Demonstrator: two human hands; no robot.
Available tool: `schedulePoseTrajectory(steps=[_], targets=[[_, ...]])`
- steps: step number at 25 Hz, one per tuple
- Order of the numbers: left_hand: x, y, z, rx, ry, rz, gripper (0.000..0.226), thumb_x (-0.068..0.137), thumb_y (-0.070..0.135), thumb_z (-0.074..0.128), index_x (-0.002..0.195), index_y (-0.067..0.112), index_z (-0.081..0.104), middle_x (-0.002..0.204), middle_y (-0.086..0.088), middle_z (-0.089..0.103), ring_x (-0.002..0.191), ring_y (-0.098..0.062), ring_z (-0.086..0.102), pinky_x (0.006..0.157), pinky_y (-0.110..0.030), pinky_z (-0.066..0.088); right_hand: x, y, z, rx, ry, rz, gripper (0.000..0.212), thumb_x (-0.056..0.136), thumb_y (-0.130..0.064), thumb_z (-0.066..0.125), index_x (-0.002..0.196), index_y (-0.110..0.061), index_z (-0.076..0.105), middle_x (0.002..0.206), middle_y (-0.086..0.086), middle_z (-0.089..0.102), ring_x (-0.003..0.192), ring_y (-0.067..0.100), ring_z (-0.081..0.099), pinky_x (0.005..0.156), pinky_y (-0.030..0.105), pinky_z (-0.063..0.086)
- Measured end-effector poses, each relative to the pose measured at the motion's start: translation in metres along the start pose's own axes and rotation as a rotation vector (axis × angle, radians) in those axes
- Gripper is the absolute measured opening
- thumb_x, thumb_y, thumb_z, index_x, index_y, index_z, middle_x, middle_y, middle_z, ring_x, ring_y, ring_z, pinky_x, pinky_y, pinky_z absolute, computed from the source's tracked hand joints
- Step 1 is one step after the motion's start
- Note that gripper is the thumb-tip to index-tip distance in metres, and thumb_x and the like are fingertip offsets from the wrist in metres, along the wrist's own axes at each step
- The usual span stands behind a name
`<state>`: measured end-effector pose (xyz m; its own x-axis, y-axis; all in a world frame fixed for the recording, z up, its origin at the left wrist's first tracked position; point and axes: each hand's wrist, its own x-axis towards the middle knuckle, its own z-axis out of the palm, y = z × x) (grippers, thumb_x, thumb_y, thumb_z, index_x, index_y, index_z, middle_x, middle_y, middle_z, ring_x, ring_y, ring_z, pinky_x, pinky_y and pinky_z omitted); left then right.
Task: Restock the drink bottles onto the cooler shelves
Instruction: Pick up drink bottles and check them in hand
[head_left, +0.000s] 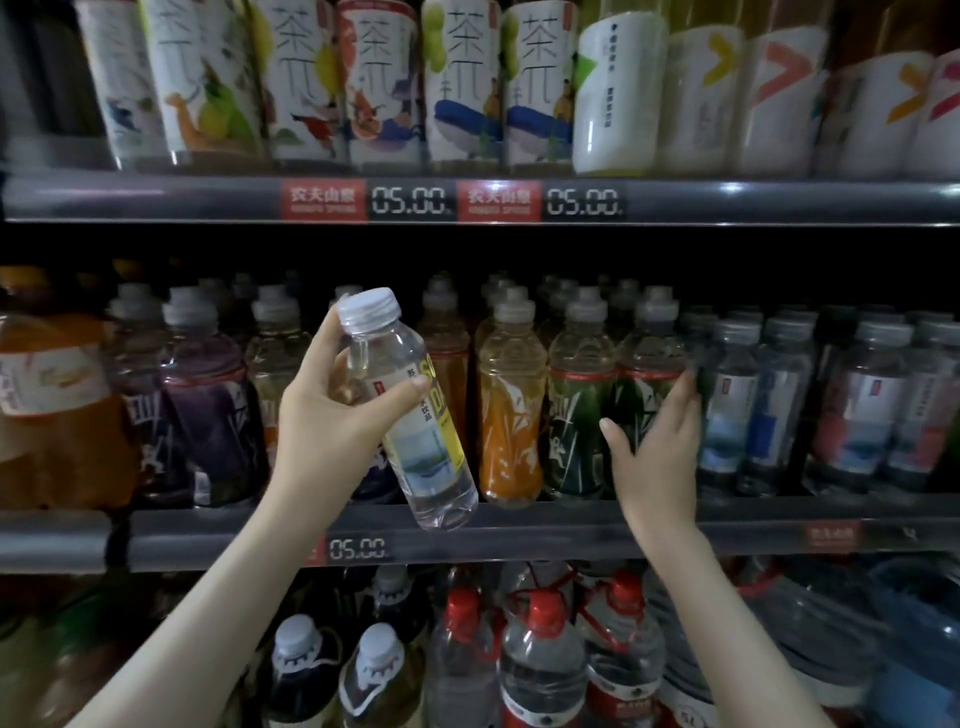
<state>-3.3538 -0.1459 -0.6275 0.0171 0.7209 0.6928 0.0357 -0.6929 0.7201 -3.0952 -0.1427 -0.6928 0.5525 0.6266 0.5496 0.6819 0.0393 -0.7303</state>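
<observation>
The upper shelf rail (483, 200) carried two red tags (323, 199) reading 农夫山泉, each followed by a digital price of 05.00 (409, 201). Tea bottles (382, 78) above it bore a large 茶 character on their labels. The lower rail (519, 530) showed another 05.00 (358, 548) and a red tag (832, 535) too blurred to read. The clear bottle (415, 415) in the left hand (332, 415) had a yellow label strip with letters "SO" and small characters 水饮品; the rest was hidden.
</observation>
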Motion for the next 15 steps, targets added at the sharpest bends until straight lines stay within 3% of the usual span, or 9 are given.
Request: schedulePoseTrajectory(steps=[2,4,6,8,10,12,14,15], targets=[[0.000,0.000,-0.017,0.002,0.010,-0.001,0.064,0.077,0.013,0.076,0.129,0.040,0.050,0.101,0.010,0.070,0.091,-0.008,0.066,0.074,-0.026,0.055,-0.031,-0.034,0.016,-0.029,0.073,-0.264,0.092,0.093,-0.037,0.055,0.149,-0.029,-0.017,0.161,0.004,-0.003,0.146,0.015,-0.006,0.118,0.037,0.008],[0.000,-0.004,-0.042,-0.016,0.035,-0.017,0.063,0.076,0.012,0.076,0.128,0.038,0.052,0.096,0.012,0.071,0.086,-0.004,0.066,0.068,-0.020,0.053,-0.056,-0.071,0.045,-0.005,-0.007,-0.496,0.090,0.093,-0.036,0.058,0.150,-0.036,-0.011,0.160,0.008,0.004,0.146,0.015,-0.004,0.115,0.035,0.013],[-0.002,-0.006,-0.075,-0.006,0.063,-0.022,0.064,0.075,0.010,0.076,0.128,0.035,0.053,0.096,0.012,0.071,0.088,-0.005,0.067,0.072,-0.022,0.053,-0.073,-0.101,0.075,0.008,-0.108,-0.585,0.092,0.091,-0.036,0.061,0.149,-0.040,-0.011,0.159,0.010,0.009,0.145,0.021,0.005,0.112,0.037,0.023],[-0.005,-0.009,-0.110,0.024,0.087,-0.008,0.061,0.073,0.008,0.076,0.125,0.033,0.055,0.098,0.013,0.071,0.091,-0.005,0.066,0.074,-0.022,0.054,-0.079,-0.123,0.097,0.046,-0.205,-0.533,0.099,0.089,-0.042,0.063,0.146,-0.044,-0.018,0.159,0.007,0.009,0.143,0.019,0.007,0.110,0.034,0.027],[-0.010,-0.010,-0.145,0.058,0.110,-0.014,0.060,0.072,0.006,0.076,0.120,0.036,0.056,0.098,0.016,0.070,0.091,-0.002,0.065,0.072,-0.017,0.052,-0.083,-0.135,0.116,0.106,-0.266,-0.425,0.104,0.084,-0.046,0.067,0.149,-0.037,-0.013,0.159,0.001,0.013,0.142,0.016,0.012,0.107,0.029,0.029],[-0.013,-0.014,-0.171,0.081,0.119,-0.034,0.062,0.071,0.008,0.077,0.118,0.041,0.056,0.101,0.014,0.070,0.093,-0.003,0.065,0.072,-0.018,0.053,-0.081,-0.139,0.131,0.157,-0.298,-0.316,0.106,0.081,-0.048,0.071,0.152,-0.030,-0.007,0.155,0.003,0.026,0.139,0.021,0.029,0.100,0.027,0.037],[-0.015,-0.022,-0.190,0.094,0.113,-0.045,0.064,0.068,0.013,0.078,0.116,0.047,0.055,0.108,0.009,0.069,0.100,-0.010,0.065,0.080,-0.027,0.055,-0.078,-0.142,0.144,0.102,-0.346,-0.211,0.108,0.081,-0.046,0.071,0.151,-0.027,-0.009,0.132,0.014,0.054,0.108,0.028,0.059,0.078,0.029,0.050],[-0.015,-0.026,-0.196,0.098,0.110,-0.048,0.064,0.068,0.013,0.079,0.116,0.048,0.055,0.110,0.007,0.068,0.102,-0.012,0.065,0.083,-0.033,0.054,-0.077,-0.143,0.148,0.035,-0.386,-0.166,0.107,0.083,-0.044,0.070,0.151,-0.024,-0.011,0.115,0.017,0.062,0.086,0.027,0.064,0.065,0.030,0.049]])
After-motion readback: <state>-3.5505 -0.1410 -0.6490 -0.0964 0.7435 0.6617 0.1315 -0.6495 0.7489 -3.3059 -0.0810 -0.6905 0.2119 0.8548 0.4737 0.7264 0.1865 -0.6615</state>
